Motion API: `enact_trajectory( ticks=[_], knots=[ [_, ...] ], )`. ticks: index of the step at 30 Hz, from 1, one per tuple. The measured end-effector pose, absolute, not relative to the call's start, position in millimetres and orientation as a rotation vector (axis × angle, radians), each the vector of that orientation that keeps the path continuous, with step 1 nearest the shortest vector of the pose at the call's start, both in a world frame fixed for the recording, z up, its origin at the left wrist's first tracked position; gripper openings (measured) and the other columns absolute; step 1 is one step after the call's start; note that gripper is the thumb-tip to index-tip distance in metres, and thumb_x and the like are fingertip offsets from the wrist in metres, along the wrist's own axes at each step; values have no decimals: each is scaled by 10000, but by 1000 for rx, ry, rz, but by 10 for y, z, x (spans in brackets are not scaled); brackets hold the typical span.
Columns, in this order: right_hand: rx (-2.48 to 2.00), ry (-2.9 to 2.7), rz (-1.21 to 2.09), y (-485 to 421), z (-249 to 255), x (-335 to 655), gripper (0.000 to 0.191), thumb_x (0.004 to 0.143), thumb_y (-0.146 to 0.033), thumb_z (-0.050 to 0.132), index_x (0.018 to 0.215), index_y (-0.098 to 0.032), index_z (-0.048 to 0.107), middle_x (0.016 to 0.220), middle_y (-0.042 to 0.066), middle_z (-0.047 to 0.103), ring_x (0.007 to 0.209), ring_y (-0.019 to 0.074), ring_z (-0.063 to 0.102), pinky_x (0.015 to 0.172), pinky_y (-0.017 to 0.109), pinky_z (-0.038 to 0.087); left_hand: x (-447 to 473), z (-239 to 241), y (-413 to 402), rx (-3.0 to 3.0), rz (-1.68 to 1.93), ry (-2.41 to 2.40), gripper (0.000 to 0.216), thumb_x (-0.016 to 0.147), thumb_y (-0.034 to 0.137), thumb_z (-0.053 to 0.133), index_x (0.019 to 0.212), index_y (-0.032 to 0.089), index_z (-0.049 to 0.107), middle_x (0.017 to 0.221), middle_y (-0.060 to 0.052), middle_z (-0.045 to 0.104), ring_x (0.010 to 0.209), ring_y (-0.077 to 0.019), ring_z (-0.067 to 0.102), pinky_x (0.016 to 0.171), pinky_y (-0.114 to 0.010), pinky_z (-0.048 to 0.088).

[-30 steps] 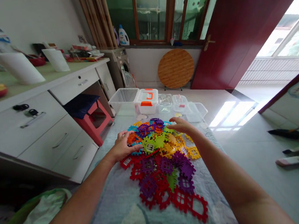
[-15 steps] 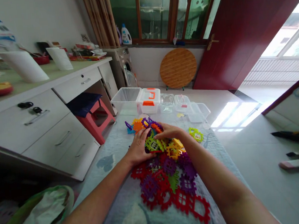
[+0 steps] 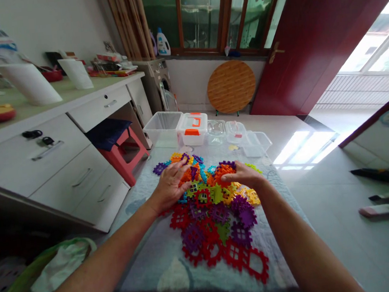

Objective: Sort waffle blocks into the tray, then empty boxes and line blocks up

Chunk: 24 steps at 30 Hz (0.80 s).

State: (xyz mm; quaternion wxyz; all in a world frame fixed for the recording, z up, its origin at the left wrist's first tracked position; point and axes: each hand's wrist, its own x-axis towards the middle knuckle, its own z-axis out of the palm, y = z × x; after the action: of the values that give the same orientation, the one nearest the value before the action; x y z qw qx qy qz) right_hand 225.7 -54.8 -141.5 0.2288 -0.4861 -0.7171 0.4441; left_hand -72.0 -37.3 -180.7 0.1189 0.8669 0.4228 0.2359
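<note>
Plastic interlocking pieces (image 3: 218,211), bright & hard-looking, lay heaped on a pale blue-grey cloth (image 3: 141,275), soft & lightly wrinkled, over the desk (image 3: 281,190). Most were approx. sq. w/ toothed edges; some had window-grid cutouts, others bigger openings. Red tiles (image 3: 233,253) lay flat at the near end, overlapping purple tiles (image 3: 247,216); yellow tiles (image 3: 252,197) were on the R flank, lime tiles (image 3: 216,193) mid-pile, a few blue pieces (image 3: 202,172) toward the far side.

L grip (image 3: 170,185) was wide: fingers fanned over orange & purple pieces at the pile's far L edge, thumb held apart, near the lime tiles. R grip (image 3: 247,176) had its thumb out across an orange cluster (image 3: 222,172), other fingers partly hidden behind; couldn't tell if it was closed on them. That cluster lay btwn the 2 hands, right at the R thumb. Red & most purple tiles were nearer the body than either grip.

Beyond the pile, in a row: an open clear plastic bin (image 3: 162,133), a lidded box (image 3: 194,139) w/ orange latches, plus smaller clear containers (image 3: 236,132). Bkgd: a round wood-grain tabletop (image 3: 232,86) stood on edge by the wall.
</note>
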Motion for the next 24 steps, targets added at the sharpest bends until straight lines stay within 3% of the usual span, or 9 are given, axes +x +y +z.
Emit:
enact_trajectory(
  ticks=[5,8,11,13,16,20,24],
  knots=[
    [-1627,-2024,725,-747,-1469,2413,494,737,-487,754,1134,-212,653,1190,94,649,1118,265,593,1005,435,451,-847,-1931,178,2332,643,1723,666,906,580,406,1412,154,489,1524,-202,386,1403,-360,339,1143,-545,237],
    [-1700,-2004,584,-1051,-1570,2569,617,769,-471,733,1300,-204,567,1317,135,584,1251,300,526,1086,489,389,-860,-1980,433,2191,474,1743,677,889,633,371,1367,181,528,1418,-171,534,1329,-353,435,1102,-523,302],
    [-1707,-2051,568,-1471,-1725,2695,903,725,-545,758,1486,-241,378,1473,150,464,1366,346,420,1113,548,351,-857,-2003,461,2179,404,1500,664,878,671,351,1279,204,602,1316,-121,630,1243,-305,528,1070,-428,374],
    [-1656,-2118,598,-1716,-1847,2711,1106,676,-578,786,1564,-258,209,1549,161,365,1419,361,350,1128,560,330,-879,-1998,339,2193,420,1360,691,868,691,352,1292,204,598,1348,-120,608,1261,-306,522,1086,-430,369],
    [-1666,-2145,571,-1894,-2000,2620,1262,606,-599,818,1586,-271,93,1591,175,280,1460,389,261,1136,594,291,-966,-1975,-31,2241,476,1421,766,810,726,453,1385,226,525,1490,-141,467,1397,-383,364,1143,-569,257],
    [-1810,-2110,496,-1799,-2036,2403,1171,625,-445,823,1571,-275,153,1603,179,241,1465,389,239,1127,599,277,-1094,-1982,-759,2369,499,1346,1007,671,756,648,1504,271,357,1584,-166,285,1460,-429,224,1153,-623,213],
    [-1875,-2113,383,-1610,-1913,2235,910,688,-248,712,1511,-230,326,1543,182,341,1373,372,375,1066,552,365,-1073,-2081,-1443,2533,501,1132,1239,505,737,784,1552,364,235,1616,-150,197,1457,-489,171,1121,-687,242]
  ],
)
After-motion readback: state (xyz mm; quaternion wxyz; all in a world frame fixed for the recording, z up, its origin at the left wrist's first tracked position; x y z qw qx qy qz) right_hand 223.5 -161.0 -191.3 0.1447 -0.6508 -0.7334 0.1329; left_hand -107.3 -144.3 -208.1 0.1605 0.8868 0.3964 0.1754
